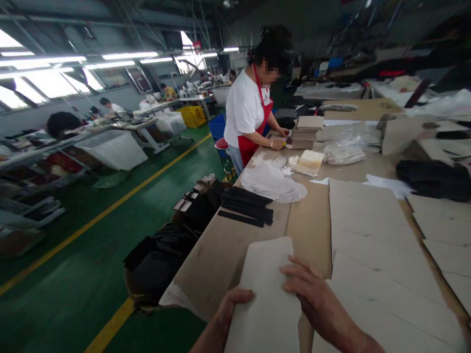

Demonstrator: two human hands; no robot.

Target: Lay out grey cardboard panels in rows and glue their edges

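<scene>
At the far left, a white bin [114, 149] is seen beside the work benches. Beside the near table [217, 255], black pieces [162, 257] are kept in a container on the floor. By the left hand [230, 306], the left edge of a pale board [270, 289] is grasped, with the thumb pressed on its face. The board is held tilted above the table, near black strips [246, 206] and a plastic bag [274, 179]. Over its right edge, the fingers of the right hand [312, 289] are laid; its thumb is hidden, so whether the board is gripped there cannot be told. Further right, grey boards [379, 245] are spread, overlapping.
</scene>
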